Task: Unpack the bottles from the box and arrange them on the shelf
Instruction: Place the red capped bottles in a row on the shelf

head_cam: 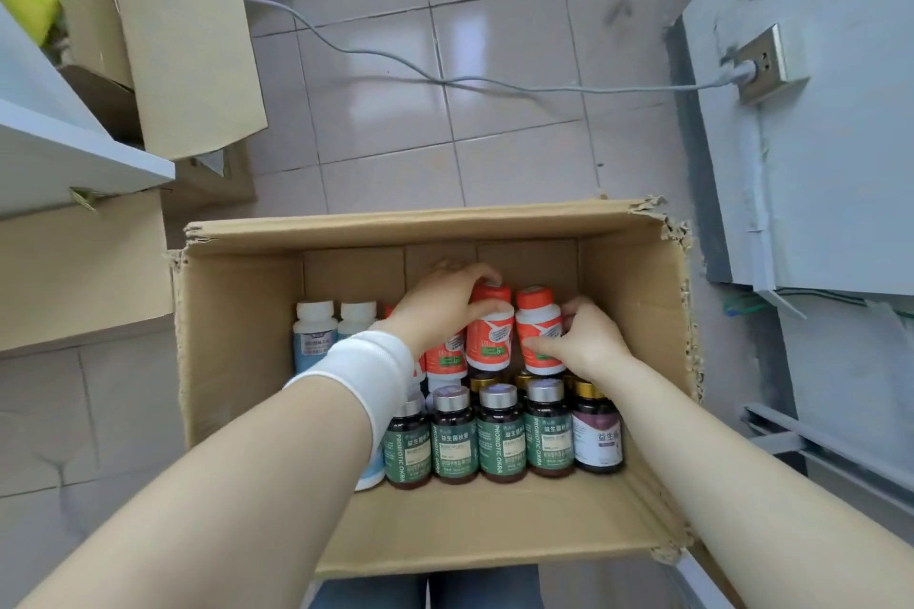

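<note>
While the left hand [440,302] curls round one glossy orange-capped bottle [489,336], the right hand [583,341] pinches the twin bottle [539,326] alongside. Both stand in a ragged cardboard box [237,336].

A white elastic wristband [368,371] sits just behind the left hand [440,307], the forearms [732,455] are bare, and the jeans [425,588] are blue.

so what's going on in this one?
A person is reaching with both hands into an open cardboard box of bottles. The left hand grips the left orange-capped bottle, and the right hand grips the right orange-capped bottle next to it. Both are inside the box. Neither hand touches the green-labelled bottles in the near row or the white-capped bottles at the left.
</note>
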### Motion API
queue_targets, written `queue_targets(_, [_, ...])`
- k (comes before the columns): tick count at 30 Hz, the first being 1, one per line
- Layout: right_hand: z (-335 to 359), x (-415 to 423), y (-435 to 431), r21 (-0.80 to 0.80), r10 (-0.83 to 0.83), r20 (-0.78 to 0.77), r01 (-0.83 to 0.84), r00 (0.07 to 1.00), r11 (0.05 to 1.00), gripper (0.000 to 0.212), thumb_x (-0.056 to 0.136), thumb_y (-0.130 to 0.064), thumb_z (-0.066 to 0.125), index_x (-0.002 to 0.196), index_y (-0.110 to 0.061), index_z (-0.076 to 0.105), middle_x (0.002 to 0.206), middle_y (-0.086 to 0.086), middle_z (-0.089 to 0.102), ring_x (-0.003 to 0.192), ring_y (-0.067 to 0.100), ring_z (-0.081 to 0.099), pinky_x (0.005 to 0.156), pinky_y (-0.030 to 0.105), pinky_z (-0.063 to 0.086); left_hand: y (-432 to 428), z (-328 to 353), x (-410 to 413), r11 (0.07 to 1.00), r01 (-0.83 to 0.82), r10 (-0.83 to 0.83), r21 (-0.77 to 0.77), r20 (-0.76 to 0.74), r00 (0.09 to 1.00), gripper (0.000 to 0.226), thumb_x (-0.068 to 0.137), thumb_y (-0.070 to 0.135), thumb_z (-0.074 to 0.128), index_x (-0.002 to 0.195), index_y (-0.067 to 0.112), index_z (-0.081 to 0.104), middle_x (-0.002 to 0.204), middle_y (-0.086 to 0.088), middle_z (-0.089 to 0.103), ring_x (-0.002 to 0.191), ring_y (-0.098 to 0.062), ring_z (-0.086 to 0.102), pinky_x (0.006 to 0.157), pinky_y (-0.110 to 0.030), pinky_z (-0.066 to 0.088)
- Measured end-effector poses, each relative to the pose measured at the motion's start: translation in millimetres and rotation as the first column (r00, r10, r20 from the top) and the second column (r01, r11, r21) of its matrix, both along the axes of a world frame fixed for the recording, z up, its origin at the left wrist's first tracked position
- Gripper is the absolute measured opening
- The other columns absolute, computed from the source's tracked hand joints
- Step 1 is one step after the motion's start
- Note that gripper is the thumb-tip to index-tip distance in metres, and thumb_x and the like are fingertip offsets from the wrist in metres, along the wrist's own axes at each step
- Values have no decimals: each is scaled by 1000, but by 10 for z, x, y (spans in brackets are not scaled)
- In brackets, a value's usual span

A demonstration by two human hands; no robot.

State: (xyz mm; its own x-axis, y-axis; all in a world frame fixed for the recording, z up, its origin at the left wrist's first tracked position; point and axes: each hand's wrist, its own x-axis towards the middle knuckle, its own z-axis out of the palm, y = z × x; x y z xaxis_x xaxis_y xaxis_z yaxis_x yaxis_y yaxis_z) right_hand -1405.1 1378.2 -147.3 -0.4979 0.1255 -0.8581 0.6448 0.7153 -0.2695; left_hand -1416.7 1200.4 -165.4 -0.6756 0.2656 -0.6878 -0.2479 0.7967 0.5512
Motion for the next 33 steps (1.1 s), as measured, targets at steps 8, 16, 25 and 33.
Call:
queue_targets(8, [1206,191,58,-214,-269,-84,246,959,945,55,72,-25,79,116,-16,48,114,2,57,99,16,54,85,33,46,-247,1267,201,872,-385,430,301,-96,898,32,87,23,65,118,24,57,116,0,61,106,-16,60,94,-28,48])
queue_targets(16, [2660,806,108,-478,-644,0,566,765,672,58,80,-22,69,132,-9,44,118,9,59,103,22,60,87,36,51,-118,2823,489,543,-653,680,529,180,711,19,88,20,63,107,19,62,94,5,67,87,-12,65,82,-30,53])
queue_targets(25, [3860,2264,-48,-693,-874,-169,576,455,434,36,87,-17,58,121,-12,50,107,9,64,99,23,60,94,40,47,192,3983,1189,543,-416,192,729,375,907,38,97,31,42,123,5,53,98,-6,66,74,-13,68,66,-28,58])
queue_targets(33, [4742,3753,62,-790,-931,-293,494,217,363,82,50,-51,81,117,-11,55,93,2,72,86,17,68,89,43,52,685,5008,2228,542,-83,-150,836,193,970,33,85,39,49,110,18,55,96,-4,69,87,-20,67,80,-36,54])
